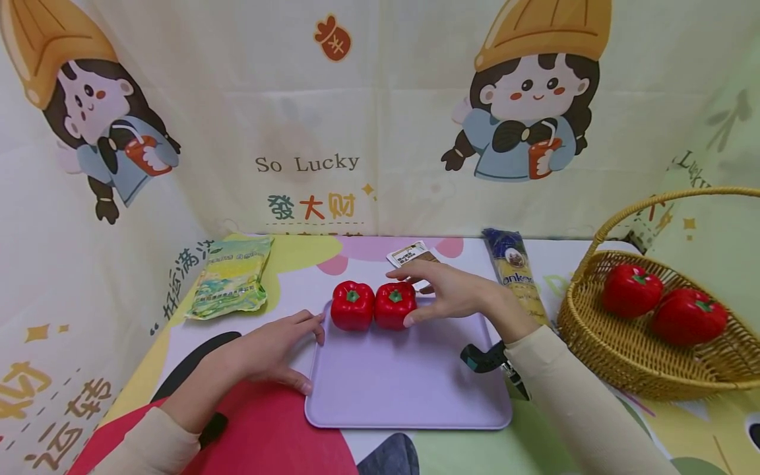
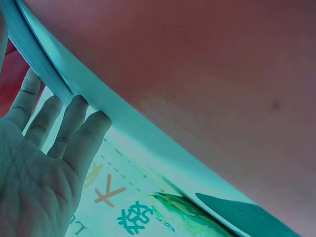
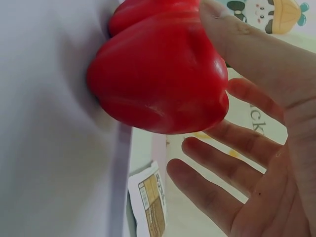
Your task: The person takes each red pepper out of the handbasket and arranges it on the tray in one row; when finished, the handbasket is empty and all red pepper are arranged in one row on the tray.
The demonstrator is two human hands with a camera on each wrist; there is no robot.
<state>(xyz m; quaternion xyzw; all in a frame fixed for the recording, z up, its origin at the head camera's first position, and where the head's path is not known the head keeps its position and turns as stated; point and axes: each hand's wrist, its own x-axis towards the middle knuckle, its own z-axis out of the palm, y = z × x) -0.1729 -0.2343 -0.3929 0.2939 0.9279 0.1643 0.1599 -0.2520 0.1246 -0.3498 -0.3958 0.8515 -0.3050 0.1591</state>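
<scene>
Two red bell peppers, the left one (image 1: 353,306) and the right one (image 1: 395,306), stand side by side near the back left of a lilac tray (image 1: 410,386), green stems up. My right hand (image 1: 457,293) reaches about the right pepper. In the right wrist view its thumb (image 3: 237,34) lies against the pepper (image 3: 158,74), while the other fingers spread out loosely beyond it. At the tray's left edge, my left hand (image 1: 267,349) holds its thumb and fingers spread. Left wrist view shows those fingertips (image 2: 98,121) right at the tray rim (image 2: 44,64).
A wicker basket (image 1: 582,330) with two more red peppers (image 1: 632,290) stands at the right. Behind the tray are a small white-and-brown packet (image 1: 410,252) and a blue-and-yellow pasta bag (image 1: 515,267). A green-yellow bag (image 1: 231,277) lies at the back left.
</scene>
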